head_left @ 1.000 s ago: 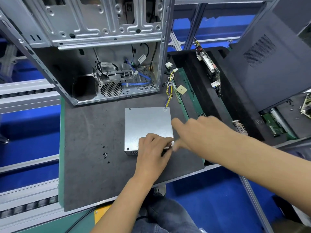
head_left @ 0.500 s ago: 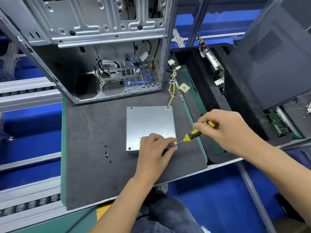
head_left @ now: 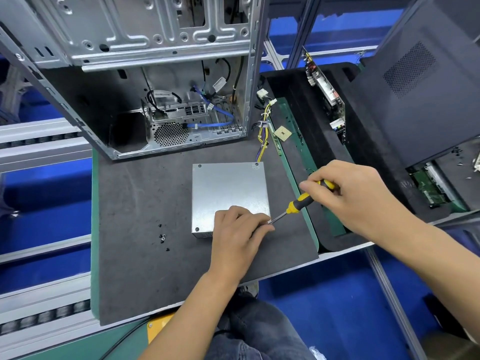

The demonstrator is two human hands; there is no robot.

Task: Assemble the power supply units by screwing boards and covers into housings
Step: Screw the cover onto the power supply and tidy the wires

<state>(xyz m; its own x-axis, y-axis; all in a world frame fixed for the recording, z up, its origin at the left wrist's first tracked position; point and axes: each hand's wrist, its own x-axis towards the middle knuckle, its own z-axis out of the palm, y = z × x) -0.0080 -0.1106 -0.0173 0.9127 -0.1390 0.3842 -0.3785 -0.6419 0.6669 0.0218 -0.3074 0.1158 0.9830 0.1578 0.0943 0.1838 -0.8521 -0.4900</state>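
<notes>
Screwdriver [head_left: 302, 201] now steeper in right hand [head_left: 355, 196]; one unit [head_left: 228, 190].

The left hand [head_left: 237, 231] hides the power supply unit's [head_left: 228, 193] near right corner and the screwdriver's [head_left: 302, 201] tip there.

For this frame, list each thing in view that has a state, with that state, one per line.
power supply unit: lying flat on the mat, cover on, screws visible in three corners
screwdriver: gripped, tip at the unit's near right corner
right hand: grips the screwdriver handle
left hand: rests on the unit's near right corner
computer case: side open, cables inside
loose screws: scattered on the mat
</notes>
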